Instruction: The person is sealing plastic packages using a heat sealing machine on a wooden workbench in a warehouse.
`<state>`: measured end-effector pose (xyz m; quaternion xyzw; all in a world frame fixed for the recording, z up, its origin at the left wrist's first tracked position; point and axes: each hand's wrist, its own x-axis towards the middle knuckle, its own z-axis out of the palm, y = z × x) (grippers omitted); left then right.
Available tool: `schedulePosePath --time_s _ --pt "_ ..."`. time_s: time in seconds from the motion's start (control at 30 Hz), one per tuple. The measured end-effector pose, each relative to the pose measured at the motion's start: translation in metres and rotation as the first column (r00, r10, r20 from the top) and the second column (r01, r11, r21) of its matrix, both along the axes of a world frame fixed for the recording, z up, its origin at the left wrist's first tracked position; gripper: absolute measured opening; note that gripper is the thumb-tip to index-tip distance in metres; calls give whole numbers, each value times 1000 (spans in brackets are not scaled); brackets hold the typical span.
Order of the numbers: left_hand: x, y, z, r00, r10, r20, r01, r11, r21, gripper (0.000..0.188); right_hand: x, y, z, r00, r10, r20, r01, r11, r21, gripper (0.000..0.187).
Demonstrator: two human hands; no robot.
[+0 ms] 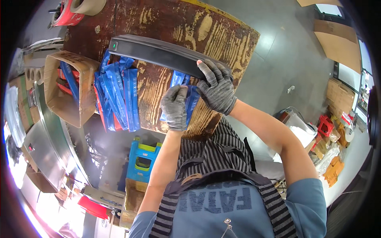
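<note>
My left hand (174, 107), in a grey knit glove with bare fingertips, is closed on a flat blue packet (192, 101) at the near edge of the worn wooden table. My right hand (217, 85), gloved the same way, lies with its fingers stretched over the right end of a long black bar-shaped device (158, 54). A small green light glows at that device's left end. Part of another blue packet (178, 77) shows between the bar and my left fingers. My right thumb is close to the held packet; whether it touches cannot be told.
Left of my hands lies a pile of blue packets (116, 93), some with red showing. Beside it, an open cardboard box (79, 89) holds red and blue packets. Tape rolls (85, 6) sit at the table's far left. A blue and green step stool (143, 160) stands below.
</note>
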<state>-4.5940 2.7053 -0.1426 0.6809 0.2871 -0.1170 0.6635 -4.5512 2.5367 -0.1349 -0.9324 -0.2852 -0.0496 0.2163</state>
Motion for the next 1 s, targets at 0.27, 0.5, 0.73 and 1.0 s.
schedulePosePath --time_s 0.27,0.5,0.73,1.0 --pt "-8 22 -61 943 -299 145 189 841 508 77 -2 -4 2 999 -4 -42 3 1000 -19 14" --pt "-13 9 -66 940 -333 67 293 894 338 62 0 -5 4 999 -28 35 28 1000 -10 19" --pt "-56 64 -94 957 -286 44 242 874 422 63 9 8 40 994 49 -102 -42 996 75 18" --pt "34 243 62 953 -303 1 138 437 889 84 10 2 50 996 32 -86 -31 999 11 16"
